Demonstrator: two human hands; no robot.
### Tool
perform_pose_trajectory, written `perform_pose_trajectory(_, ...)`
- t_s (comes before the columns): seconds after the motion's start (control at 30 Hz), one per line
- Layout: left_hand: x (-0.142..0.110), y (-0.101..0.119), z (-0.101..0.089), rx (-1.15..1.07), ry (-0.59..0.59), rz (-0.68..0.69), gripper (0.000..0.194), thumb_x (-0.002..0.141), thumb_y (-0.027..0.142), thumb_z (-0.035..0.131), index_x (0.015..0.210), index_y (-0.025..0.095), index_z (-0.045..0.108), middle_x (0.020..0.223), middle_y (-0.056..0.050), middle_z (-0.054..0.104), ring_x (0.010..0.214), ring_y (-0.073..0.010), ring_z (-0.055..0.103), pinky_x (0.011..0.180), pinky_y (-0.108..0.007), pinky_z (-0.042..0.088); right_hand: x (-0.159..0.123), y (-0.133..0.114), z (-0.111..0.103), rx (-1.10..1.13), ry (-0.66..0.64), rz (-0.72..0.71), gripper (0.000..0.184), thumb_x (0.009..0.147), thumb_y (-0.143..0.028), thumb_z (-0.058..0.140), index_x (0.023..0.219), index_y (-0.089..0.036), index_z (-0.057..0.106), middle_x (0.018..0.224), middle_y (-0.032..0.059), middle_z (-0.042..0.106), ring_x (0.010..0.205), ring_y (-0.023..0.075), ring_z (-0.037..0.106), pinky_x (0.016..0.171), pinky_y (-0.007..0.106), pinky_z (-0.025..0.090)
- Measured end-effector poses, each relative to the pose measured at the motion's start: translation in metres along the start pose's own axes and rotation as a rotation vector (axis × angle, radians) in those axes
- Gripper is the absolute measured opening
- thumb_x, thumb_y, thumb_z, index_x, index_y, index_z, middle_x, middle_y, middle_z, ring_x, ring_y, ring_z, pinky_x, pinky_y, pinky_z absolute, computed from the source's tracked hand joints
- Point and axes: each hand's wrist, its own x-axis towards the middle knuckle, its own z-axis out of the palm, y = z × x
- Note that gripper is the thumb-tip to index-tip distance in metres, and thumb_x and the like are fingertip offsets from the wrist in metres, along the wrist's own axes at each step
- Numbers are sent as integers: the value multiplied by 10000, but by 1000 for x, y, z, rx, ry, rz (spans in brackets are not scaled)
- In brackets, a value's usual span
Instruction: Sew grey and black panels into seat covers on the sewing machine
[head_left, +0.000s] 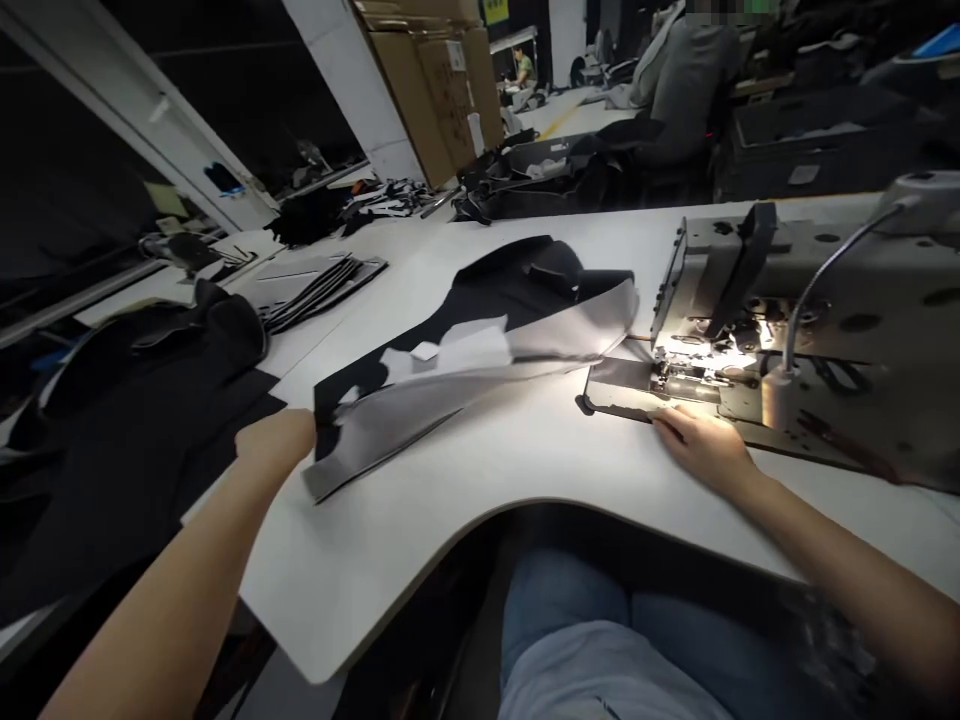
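Note:
A long garment panel of black fabric with a grey lining [457,395] lies on the white worktable [375,560], its lining folded partly back with small white patches showing. My left hand [276,442] is closed at the panel's left end, and its fingers are hidden behind it. My right hand [701,447] rests with its fingers apart at the front of the sewing machine's metal bed [637,388]. It is just below the lit presser foot [667,378]. The panel's right end reaches towards the foot.
A heap of black fabric [127,430] lies left of the panel, beside a stack of dark cut strips [315,292]. The sewing machine head [757,310] fills the right side. Behind the table are cardboard boxes [427,90] and a seated co-worker [690,85].

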Motion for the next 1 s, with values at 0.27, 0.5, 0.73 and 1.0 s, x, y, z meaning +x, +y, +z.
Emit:
perform_pose_trajectory(0.27,-5,122,87,118,-406,438,285,942,412,485,1033,163,589,983,-142,695,876,-310,676,690,-346,490,33,-74,14,-21,79,-319,508,922,-178,500,1426,-167,440,1508,210,364,1414,345,321,1095,548,354)
perform_pose_trajectory(0.5,18,180,50,-120,-539,877,283,985,368,420,845,224,619,769,-20,688,657,-185,636,559,-264,387,38,-66,22,88,-141,-312,507,913,-151,473,1418,-110,459,1417,183,508,1328,281,459,1101,488,390)
perform_pose_trajectory(0.73,109,267,91,-201,-28,903,350,942,221,409,1192,179,650,1271,-82,641,1172,-272,537,969,-399,428,26,-44,8,-68,-138,-376,348,909,-94,443,1188,-32,641,1240,181,636,1239,279,548,1085,395,458)
perform_pose_trajectory(1.0,150,303,139,-290,46,801,398,926,245,522,1311,182,601,1336,-74,609,1165,-265,558,1007,-440,454,-1,-22,-10,-253,7,-466,410,883,18,341,1165,9,638,1177,183,669,1194,243,590,1051,354,504)
